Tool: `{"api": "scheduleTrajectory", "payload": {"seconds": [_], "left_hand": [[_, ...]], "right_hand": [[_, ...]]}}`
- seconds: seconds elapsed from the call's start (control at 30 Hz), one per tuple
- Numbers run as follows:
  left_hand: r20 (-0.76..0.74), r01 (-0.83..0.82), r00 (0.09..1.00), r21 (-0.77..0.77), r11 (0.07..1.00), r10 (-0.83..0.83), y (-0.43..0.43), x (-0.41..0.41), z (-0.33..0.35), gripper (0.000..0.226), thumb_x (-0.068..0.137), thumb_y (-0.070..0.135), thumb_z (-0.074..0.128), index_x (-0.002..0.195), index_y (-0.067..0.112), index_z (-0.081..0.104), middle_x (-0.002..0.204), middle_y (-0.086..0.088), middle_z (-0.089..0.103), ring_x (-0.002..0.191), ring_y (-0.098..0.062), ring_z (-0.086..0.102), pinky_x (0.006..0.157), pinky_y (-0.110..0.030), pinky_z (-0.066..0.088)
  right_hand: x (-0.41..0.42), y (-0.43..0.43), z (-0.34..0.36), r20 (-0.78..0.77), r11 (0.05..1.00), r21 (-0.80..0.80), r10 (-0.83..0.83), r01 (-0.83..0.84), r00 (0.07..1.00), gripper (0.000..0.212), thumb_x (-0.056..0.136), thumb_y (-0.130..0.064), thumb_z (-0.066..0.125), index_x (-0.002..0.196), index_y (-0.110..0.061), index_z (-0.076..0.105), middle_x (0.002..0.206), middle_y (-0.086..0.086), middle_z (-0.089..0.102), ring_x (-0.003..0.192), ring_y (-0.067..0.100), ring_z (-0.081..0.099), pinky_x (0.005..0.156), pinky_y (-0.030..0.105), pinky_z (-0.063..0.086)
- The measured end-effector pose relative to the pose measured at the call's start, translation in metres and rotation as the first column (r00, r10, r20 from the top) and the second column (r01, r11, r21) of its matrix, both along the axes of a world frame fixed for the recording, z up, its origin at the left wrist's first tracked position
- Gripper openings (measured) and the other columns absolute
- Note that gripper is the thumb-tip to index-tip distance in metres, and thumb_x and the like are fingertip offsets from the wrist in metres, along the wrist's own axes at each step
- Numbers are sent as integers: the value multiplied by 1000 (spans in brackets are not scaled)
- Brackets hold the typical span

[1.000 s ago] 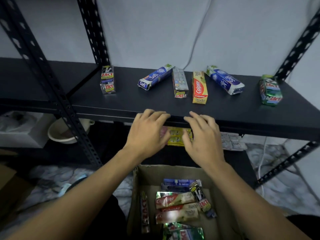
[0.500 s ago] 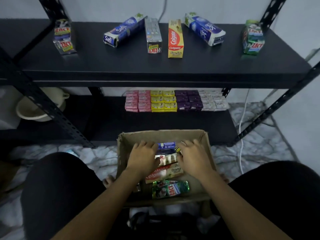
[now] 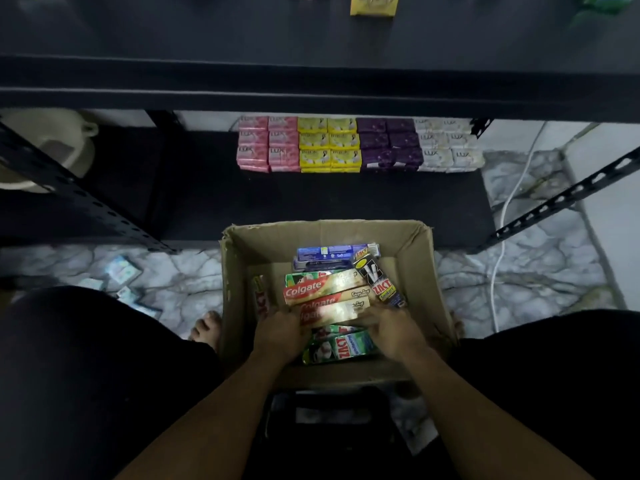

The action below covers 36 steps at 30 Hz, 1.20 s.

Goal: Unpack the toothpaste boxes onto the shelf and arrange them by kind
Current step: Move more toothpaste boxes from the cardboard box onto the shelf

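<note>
An open cardboard box (image 3: 239,258) stands on the floor between my knees. Inside lie gold-and-red Colgate boxes (image 3: 322,284), a blue Safi box (image 3: 332,252), a black Zact box (image 3: 377,282), a green Zact box (image 3: 341,348) and a red Zact box (image 3: 261,299) on its edge. My left hand (image 3: 280,336) and my right hand (image 3: 391,332) are down in the box, fingers curled on the two ends of the nearest Colgate box (image 3: 329,313). The black top shelf (image 3: 207,39) fills the upper edge, with a yellow Colgate box end (image 3: 374,3) showing.
Rows of pink, yellow, purple and white soap bars (image 3: 360,145) sit on the lower shelf. A slotted shelf upright (image 3: 86,202) slants at left, another at right. A white cable (image 3: 502,237) runs over the marble floor. A cream basin (image 3: 52,147) is at left.
My view has tilted down from the top shelf to the box. Both hands dropped from the shelf edge into the box and moved nearer, closing on a Colgate box.
</note>
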State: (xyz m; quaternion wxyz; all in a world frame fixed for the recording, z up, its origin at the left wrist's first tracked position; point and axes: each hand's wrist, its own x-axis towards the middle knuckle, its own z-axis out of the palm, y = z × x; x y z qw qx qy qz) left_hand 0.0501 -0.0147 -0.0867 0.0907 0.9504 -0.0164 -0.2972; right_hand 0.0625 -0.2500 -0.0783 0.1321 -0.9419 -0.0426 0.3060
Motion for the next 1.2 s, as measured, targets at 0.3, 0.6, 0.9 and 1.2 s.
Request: {"api": "scheduleTrajectory", "payload": {"seconds": [0.3,0.6,0.9,1.2], "left_hand": [[50,-200,976,-175,964,211,-3,23,-39,64,92,44,63,148,22,39,156,-3,37,138,-30,39,108,-42,40],[-68,-318,948,-250,914,311,4,49,-71,64,97,39,60,152,20,34,160,-3,31,134,-30,47,101,-43,46],[-166,-539,841,-316,780,514,4,64,-80,52,90,30,72,133,15,48,137,-11,58,125,-31,56,98,-43,47],[-231,-533,844,-260,805,484,18,75,-83,56,85,38,77,126,13,48,129,-12,62,117,-32,60,90,-38,48]], "right_hand": [[22,-1,-43,-128,957,148,-234,252,964,49,91,-27,66,138,-28,54,127,2,66,110,21,64,100,41,50],[41,-4,-69,-342,786,286,-451,549,824,56,88,-21,74,139,-25,53,123,-3,68,114,17,61,100,43,51],[41,0,-87,-411,626,326,-582,709,702,41,79,-15,82,114,-18,62,110,-3,63,106,17,62,91,36,54],[31,14,-87,-541,718,253,-450,648,710,41,76,-23,85,103,-16,54,107,-2,60,90,9,58,66,24,48]]}}
